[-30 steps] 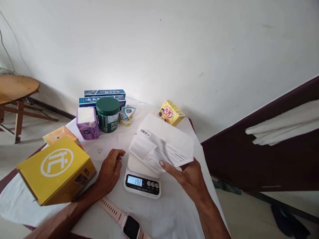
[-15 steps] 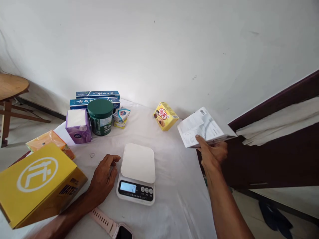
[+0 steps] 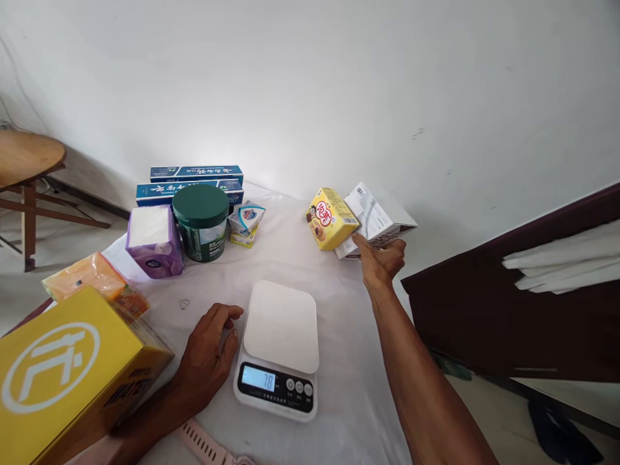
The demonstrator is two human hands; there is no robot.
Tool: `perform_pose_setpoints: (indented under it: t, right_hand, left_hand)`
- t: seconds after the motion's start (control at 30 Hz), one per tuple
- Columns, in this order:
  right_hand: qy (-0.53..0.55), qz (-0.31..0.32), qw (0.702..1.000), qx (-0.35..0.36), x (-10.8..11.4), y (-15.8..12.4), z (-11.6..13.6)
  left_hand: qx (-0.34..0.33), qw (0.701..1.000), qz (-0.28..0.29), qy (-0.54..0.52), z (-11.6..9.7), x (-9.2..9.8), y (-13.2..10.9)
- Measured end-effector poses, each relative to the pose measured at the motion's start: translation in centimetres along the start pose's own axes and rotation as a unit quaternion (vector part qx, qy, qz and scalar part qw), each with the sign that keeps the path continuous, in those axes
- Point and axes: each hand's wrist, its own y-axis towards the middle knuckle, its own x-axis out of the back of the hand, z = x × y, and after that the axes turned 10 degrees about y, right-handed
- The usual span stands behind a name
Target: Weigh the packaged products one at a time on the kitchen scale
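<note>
My right hand (image 3: 384, 263) grips a white printed box (image 3: 375, 216) by its near edge, thumb on top, at the table's far right. Directly left of that box, and partly in front of it, sits a small yellow snack box (image 3: 330, 219). My left hand (image 3: 209, 352) lies on the cloth with nothing in it, its fingers loosely bent and the thumb apart. Just to its right is a white kitchen scale (image 3: 281, 326) with a bare platform; the lit display seems to read 78.
At the left stand a large yellow carton (image 3: 53, 368), an orange packet (image 3: 90, 278), a purple tissue pack (image 3: 155, 242) and a green-lidded tub (image 3: 201, 223). Blue toothpaste boxes (image 3: 194, 173) and small soap boxes (image 3: 247, 221) are behind. A pink watch strap (image 3: 206, 442) lies in front.
My right hand has carried the white box back and left, up against the yellow snack box. The scale's reading went from 2 to 78. My left hand stays beside the scale.
</note>
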Motion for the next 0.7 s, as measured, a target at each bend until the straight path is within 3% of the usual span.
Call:
perform_pose_setpoints:
  t: [0.2,0.33,0.47,0.6,0.7]
  right_hand:
    - [-0.029,-0.048,0.997,-0.047,-1.5,-0.3,1.8]
    - [-0.03,-0.027,0.998,-0.056,-1.6,-0.1,1.9]
    - [-0.009,0.002,0.998,-0.063,-0.4,-0.8,1.9]
    - [0.026,-0.022,0.999,-0.033,2.5,-3.8,3.3]
    - [0.073,-0.028,0.996,0.031,4.5,-8.8,5.6]
  left_hand:
    - [-0.014,1.0,0.006,0.005,-0.1,0.0,0.0]
    - [-0.021,1.0,0.009,0.004,0.1,-0.1,0.0]
    - [-0.036,0.999,0.0,0.002,0.2,-0.2,-0.2]
    - [-0.045,0.999,-0.001,0.013,0.3,-0.2,-0.4]
    - [-0.049,0.998,0.001,0.032,0.3,-0.3,-0.6]
